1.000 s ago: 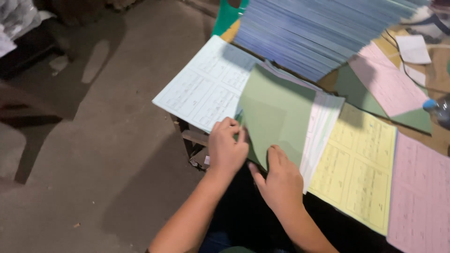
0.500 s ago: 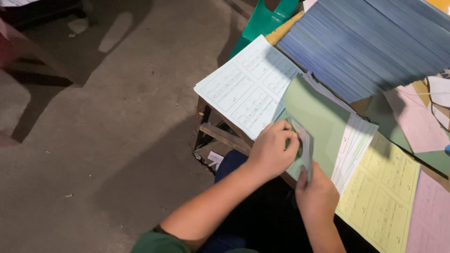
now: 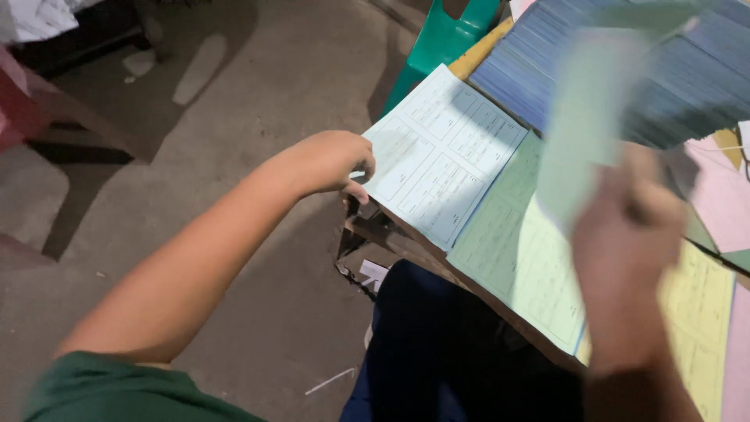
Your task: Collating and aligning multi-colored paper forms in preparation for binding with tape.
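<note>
My left hand [image 3: 332, 162] reaches out to the near left corner of a pale blue printed sheet [image 3: 445, 152] lying on the table, its fingers closed at that sheet's edge. My right hand [image 3: 629, 234], blurred by motion, is raised over the table and grips a pale green sheet [image 3: 590, 117] that stands up in the air. Under it a stack of pale green printed sheets [image 3: 519, 258] lies on the table beside the blue one. My dark-trousered lap [image 3: 437, 352] sits below the table edge.
A large fanned stack of blue-grey sheets [image 3: 625, 70] covers the far side of the table. Yellow sheets [image 3: 707, 312] and pink sheets [image 3: 723, 195] lie at the right. A green plastic chair [image 3: 441, 39] stands behind the table. Bare concrete floor [image 3: 234, 101] spreads to the left.
Both hands were together on a green sheet at the stack. Now the right hand has lifted that sheet up and right, and the left hand has moved left to the blue sheet's corner.
</note>
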